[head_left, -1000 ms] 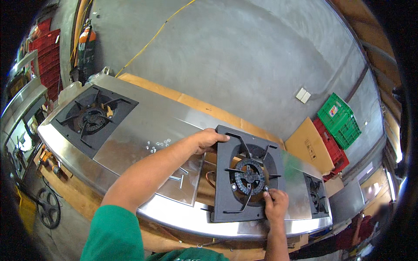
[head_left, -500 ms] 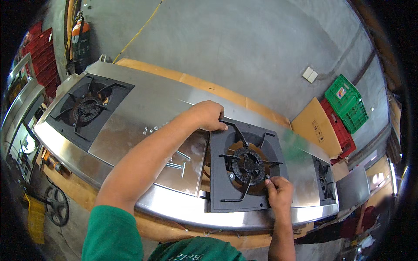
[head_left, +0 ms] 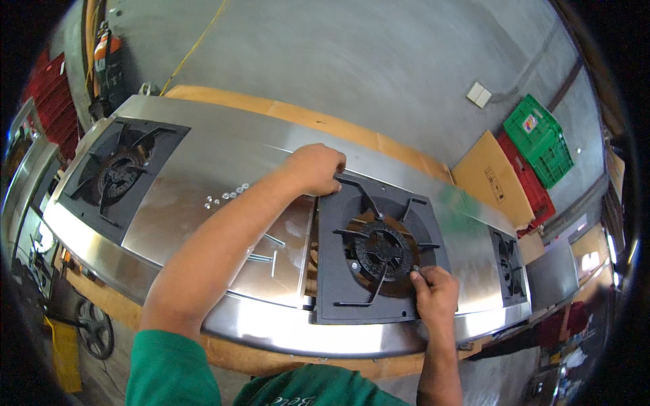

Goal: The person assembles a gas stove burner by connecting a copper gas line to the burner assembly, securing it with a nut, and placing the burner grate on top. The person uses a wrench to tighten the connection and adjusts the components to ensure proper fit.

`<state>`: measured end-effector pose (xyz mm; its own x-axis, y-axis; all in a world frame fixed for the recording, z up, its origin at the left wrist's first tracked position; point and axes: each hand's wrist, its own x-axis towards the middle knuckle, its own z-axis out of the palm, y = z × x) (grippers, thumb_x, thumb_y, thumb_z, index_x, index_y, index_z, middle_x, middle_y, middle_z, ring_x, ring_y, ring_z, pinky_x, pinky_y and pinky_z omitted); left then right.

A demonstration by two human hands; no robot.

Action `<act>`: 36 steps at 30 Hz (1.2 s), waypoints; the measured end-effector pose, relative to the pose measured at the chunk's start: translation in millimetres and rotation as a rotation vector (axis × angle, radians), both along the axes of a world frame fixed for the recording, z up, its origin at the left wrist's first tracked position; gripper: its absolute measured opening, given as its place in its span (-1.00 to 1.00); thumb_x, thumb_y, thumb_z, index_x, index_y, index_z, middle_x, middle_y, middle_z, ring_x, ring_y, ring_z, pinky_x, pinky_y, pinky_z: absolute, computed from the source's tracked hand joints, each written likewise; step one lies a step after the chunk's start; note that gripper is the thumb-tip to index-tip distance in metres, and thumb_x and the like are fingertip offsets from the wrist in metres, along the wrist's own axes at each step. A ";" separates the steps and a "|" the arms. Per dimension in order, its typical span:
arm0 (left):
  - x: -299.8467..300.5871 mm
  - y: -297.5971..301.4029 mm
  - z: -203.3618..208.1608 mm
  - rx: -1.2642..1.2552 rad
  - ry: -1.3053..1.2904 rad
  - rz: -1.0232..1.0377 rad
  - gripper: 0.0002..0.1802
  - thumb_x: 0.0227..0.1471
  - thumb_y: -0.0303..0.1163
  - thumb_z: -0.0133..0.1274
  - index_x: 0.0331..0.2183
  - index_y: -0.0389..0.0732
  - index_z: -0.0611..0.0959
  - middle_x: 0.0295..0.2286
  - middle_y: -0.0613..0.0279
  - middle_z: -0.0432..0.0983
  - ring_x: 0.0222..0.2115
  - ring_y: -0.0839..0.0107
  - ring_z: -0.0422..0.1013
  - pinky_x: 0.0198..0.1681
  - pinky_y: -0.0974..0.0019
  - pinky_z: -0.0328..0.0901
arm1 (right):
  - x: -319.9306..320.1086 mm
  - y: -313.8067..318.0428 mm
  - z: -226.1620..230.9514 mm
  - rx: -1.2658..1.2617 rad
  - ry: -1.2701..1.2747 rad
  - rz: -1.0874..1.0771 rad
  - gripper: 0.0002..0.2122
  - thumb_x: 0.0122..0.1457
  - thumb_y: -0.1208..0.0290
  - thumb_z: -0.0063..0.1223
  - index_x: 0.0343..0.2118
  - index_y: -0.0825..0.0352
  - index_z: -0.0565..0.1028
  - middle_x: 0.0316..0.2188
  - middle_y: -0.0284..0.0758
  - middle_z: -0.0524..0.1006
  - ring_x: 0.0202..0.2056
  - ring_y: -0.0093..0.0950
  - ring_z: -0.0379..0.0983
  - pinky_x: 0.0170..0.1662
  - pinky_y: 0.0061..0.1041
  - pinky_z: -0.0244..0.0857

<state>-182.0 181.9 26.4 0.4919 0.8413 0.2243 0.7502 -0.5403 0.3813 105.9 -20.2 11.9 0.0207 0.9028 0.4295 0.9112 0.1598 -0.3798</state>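
A square black burner grate [head_left: 332,260] lies slightly askew over an opening in the long stainless steel stove top [head_left: 196,162]. My left hand [head_left: 316,170] is closed on its far left corner. At the near right side, my right hand [head_left: 437,292] grips the grate's edge, thumb on top, its other fingers partly hidden. The round black burner [head_left: 384,250] shows through the middle of the grate. Several small nuts [head_left: 233,194] and a few long bolts [head_left: 273,262] lie on the steel left of it, partly behind my left forearm.
Other black grates sit at the left end [head_left: 81,196] and right end [head_left: 508,264] of the stove. Against the wall at right are a cardboard box [head_left: 484,176], a green crate [head_left: 538,142] and a red crate [head_left: 535,199]. A fire extinguisher [head_left: 108,68] stands far left.
The view has shifted a little, so the stove appears slightly left of where it was. Both hands stay on the grate, which sits in nearly the same place.
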 end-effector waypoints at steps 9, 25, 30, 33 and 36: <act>2.8 6.0 -15.7 0.005 -0.041 -0.024 -0.59 -0.11 -0.21 0.28 -0.20 -0.21 0.65 -0.25 -0.07 0.60 -0.19 -0.04 0.51 -0.10 0.04 0.38 | -19.2 2.1 3.2 0.016 0.008 -0.082 -0.86 0.02 0.41 0.25 -0.45 0.40 0.62 -0.43 -0.14 0.59 -0.39 -0.13 0.54 -0.31 -0.29 0.38; 7.9 -22.9 5.3 -0.127 0.144 -0.040 -0.34 -0.07 -0.14 0.28 0.05 -0.21 0.51 -0.03 -0.14 0.48 0.00 -0.08 0.41 0.09 0.06 0.29 | -1.3 -14.9 4.5 -0.033 -0.007 0.043 -0.65 0.07 0.27 0.21 -0.14 0.39 0.55 -0.13 -0.09 0.52 -0.08 -0.08 0.45 0.01 -0.22 0.33; 18.1 -28.7 2.5 0.029 -0.110 -0.044 -0.32 0.11 -0.02 0.11 0.16 -0.18 0.39 0.17 -0.19 0.25 0.16 -0.12 0.24 0.22 0.03 0.16 | 28.3 -23.7 26.1 -0.036 0.129 0.076 -0.41 0.04 0.10 0.25 0.08 0.39 0.44 0.10 -0.03 0.41 0.13 -0.07 0.33 0.20 -0.23 0.20; 39.0 -39.7 18.1 -0.053 -0.481 -0.013 -0.34 0.16 0.03 0.04 0.14 -0.18 0.41 0.16 -0.24 0.25 0.21 -0.11 0.17 0.26 0.03 0.10 | 47.9 -27.4 20.1 -0.064 0.064 0.123 -0.33 0.06 0.01 0.22 0.14 0.39 0.39 0.15 0.01 0.36 0.19 -0.04 0.26 0.25 -0.21 0.13; 56.5 -44.0 -31.5 -0.080 -0.376 0.174 -0.28 0.10 0.12 0.07 0.10 -0.23 0.46 0.14 -0.24 0.27 0.21 -0.14 0.16 0.23 0.03 0.13 | 46.5 -29.3 -3.5 -0.263 -0.229 0.106 -0.14 0.13 -0.26 -0.06 0.25 0.47 0.21 0.29 0.04 0.17 0.33 -0.07 0.03 0.36 -0.13 -0.13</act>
<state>-125.5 137.8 -5.1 0.2369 0.9266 0.2921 0.6281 -0.3754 0.6816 152.4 -49.5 8.4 -0.1489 0.9749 0.1653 0.9609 0.1821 -0.2083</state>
